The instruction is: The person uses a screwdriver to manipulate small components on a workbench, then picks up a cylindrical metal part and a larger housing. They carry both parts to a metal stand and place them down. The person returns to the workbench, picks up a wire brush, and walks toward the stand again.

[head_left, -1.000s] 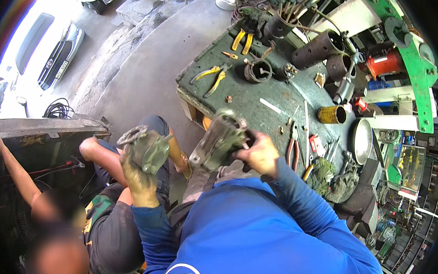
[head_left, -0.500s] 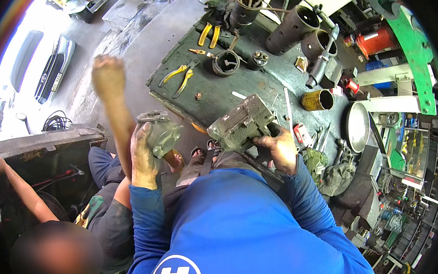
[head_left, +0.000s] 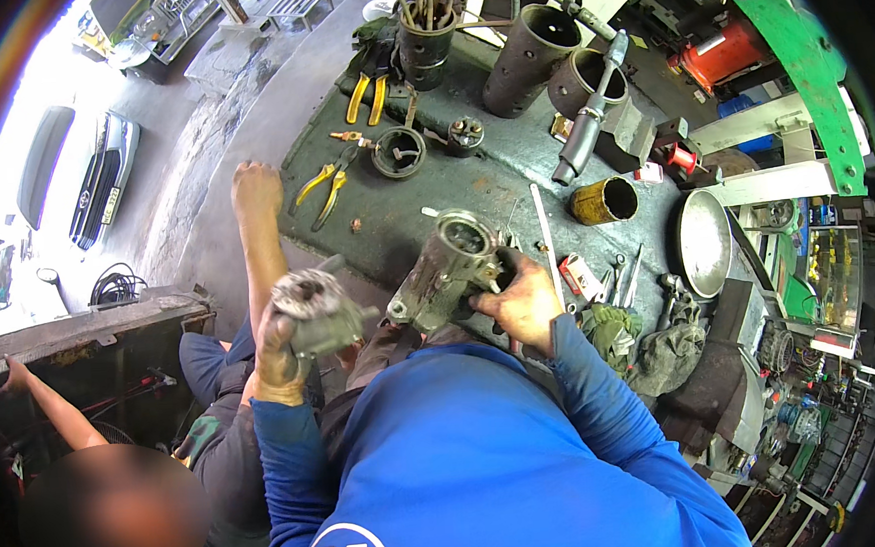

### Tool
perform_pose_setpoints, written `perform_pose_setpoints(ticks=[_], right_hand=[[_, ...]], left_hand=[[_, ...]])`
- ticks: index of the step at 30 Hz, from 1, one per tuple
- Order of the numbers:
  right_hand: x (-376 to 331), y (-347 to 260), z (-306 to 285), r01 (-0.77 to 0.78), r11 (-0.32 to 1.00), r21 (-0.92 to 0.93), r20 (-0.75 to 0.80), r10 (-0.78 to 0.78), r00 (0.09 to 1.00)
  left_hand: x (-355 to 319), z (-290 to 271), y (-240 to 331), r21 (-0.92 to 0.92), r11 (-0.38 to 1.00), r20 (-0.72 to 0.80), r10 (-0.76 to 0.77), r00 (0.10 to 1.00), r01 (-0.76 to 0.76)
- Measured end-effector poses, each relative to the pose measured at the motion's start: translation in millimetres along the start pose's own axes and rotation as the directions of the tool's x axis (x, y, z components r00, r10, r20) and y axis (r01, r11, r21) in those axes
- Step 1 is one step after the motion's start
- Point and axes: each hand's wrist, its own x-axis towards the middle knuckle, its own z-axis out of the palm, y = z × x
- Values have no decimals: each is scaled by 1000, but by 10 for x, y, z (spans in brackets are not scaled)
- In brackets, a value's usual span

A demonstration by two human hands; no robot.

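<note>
My left hand (head_left: 277,362) is closed round a grey cast-metal housing (head_left: 325,325) with a rough round end turned up, slightly blurred. Closed on the side of a greasy metal cylinder body (head_left: 426,286), my right hand (head_left: 522,303) has its thumb across the near face. The cylinder's open round bore points up, with a lug at its lower left. Both pieces are held apart from each other, in front of my body near the workbench (head_left: 482,185). Fingers under each piece are partly hidden.
Yellow-handled pliers (head_left: 320,192), a metal ring (head_left: 397,154), a rusty yellow cup (head_left: 603,201) and a steel bowl (head_left: 706,244) lie on the bench. Dark rags (head_left: 668,355) lie to the right. At left a co-worker's hand (head_left: 257,192) reaches past the bench's left edge.
The cylinder body in my right hand has turned so its bore faces up. My left hand has tilted the housing. The co-worker's raised hand has shifted right and down, nearer the bench.
</note>
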Motion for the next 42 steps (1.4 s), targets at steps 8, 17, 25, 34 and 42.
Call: perform_pose_setpoints(ticks=[8,17,25,34,42], right_hand=[[353,-358,-17,73,947,-312,117,-38,992],[221,-336,232,287,940,-186,90,-275,957],[-7,94,165,162,824,543,114,-264,958],[54,412,210,288,853,435,64,-349,935],[-154,1028,-40,-68,953,295,-160,120,980]], left_hand=[[419,551,10,895,435,194,-180,964,-99],[341,533,-391,685,726,86,-156,984,56],[690,600,-299,895,286,390,-126,912,-343],[1166,875,-161,963,-46,225,-396,890,-265],[996,618,-441,931,175,336,-74,939,-320]])
